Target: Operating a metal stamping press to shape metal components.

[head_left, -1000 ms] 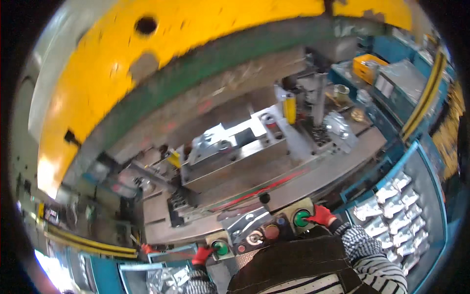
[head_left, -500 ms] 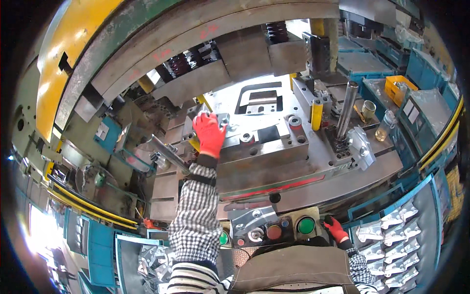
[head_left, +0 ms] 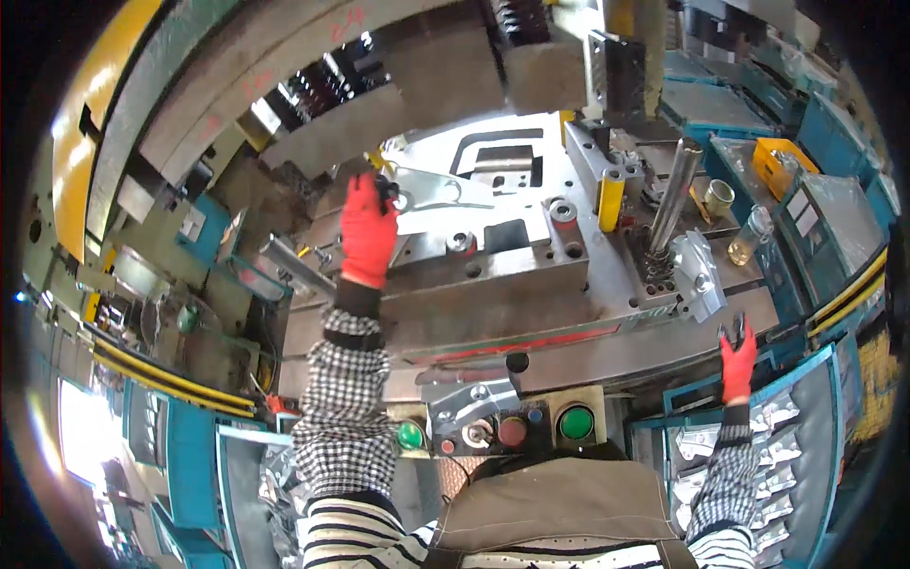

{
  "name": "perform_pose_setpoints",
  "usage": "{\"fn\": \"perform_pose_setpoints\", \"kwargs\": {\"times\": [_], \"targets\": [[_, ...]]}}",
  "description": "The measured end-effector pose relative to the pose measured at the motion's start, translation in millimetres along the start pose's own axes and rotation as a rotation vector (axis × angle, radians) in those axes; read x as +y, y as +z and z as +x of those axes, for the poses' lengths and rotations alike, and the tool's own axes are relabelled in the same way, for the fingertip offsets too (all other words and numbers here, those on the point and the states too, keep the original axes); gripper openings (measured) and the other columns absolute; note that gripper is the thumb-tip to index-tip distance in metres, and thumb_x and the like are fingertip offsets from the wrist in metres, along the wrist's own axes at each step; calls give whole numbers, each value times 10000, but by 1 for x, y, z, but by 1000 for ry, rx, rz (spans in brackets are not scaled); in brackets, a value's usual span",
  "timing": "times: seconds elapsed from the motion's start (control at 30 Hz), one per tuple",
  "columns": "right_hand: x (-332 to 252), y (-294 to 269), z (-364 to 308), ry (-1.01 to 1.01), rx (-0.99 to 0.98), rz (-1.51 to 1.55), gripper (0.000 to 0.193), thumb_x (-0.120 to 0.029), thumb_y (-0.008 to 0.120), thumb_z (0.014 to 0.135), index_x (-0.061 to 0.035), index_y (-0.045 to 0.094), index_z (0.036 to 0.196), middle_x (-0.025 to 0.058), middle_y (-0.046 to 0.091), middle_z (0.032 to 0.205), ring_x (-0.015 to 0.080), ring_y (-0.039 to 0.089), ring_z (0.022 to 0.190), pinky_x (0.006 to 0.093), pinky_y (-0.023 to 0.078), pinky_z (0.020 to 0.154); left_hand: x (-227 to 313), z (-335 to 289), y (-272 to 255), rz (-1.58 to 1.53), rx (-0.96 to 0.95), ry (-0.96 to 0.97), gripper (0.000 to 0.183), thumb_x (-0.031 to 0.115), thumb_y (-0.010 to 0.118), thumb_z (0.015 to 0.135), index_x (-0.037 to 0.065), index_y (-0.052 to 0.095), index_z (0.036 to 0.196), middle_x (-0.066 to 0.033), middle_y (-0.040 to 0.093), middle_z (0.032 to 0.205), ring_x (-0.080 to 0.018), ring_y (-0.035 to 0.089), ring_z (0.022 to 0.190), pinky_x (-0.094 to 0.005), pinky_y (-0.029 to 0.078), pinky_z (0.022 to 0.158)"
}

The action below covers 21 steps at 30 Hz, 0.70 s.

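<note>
My left hand [head_left: 370, 232], in a red glove with dark fingertips, is closed on the left end of a silver stamped metal bracket [head_left: 441, 190]. The bracket stretches rightward over the bright face of the die [head_left: 517, 280]. My right hand [head_left: 737, 360], gloved alike, has its fingers apart and holds nothing. Just beyond its fingertips a second bent metal bracket [head_left: 700, 275] leans at the foot of a steel guide post [head_left: 675, 194]. Another bracket [head_left: 469, 400] rests on the control box, close to its buttons.
The press's heavy upper part [head_left: 427, 66] hangs over the die. Two green buttons [head_left: 575, 424] flank the control box. A blue-framed rack [head_left: 825, 446] of several brackets stands at right. A yellow bin [head_left: 783, 166], a jar [head_left: 751, 235] and a yellow block [head_left: 610, 201] are farther back.
My left hand has shifted left and away, with the bracket now showing plainly in its fingers. My right hand has moved from beside the green button up and right, toward the bracket by the post.
</note>
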State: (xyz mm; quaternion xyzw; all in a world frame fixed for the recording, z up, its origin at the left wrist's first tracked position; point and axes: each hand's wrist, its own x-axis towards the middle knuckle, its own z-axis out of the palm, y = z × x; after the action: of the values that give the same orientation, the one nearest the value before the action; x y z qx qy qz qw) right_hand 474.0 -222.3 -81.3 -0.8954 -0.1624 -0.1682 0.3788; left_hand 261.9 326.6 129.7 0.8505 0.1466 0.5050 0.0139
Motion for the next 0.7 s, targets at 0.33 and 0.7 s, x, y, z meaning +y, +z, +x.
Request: {"fn": "perform_pose_setpoints", "kwargs": {"times": [0.33,0.7], "targets": [[-5,66,130,182,-591,-537,674,-518,556,705,5,464,1121,198,507,1111,319,476,1046,380,383,852,12,-159,-196,-107,-273,-343,389,-86,456,621,5,492,997,-117,505,923,-254,527,849,-316,438,724],[-25,64,135,106,-362,-643,663,-460,633,660,9,471,1100,221,521,1083,329,490,1029,381,389,850,89,-316,-101,-198,-264,-672,355,-14,510,664,7,474,1017,-183,474,987,-342,461,932,-377,384,810]]}}
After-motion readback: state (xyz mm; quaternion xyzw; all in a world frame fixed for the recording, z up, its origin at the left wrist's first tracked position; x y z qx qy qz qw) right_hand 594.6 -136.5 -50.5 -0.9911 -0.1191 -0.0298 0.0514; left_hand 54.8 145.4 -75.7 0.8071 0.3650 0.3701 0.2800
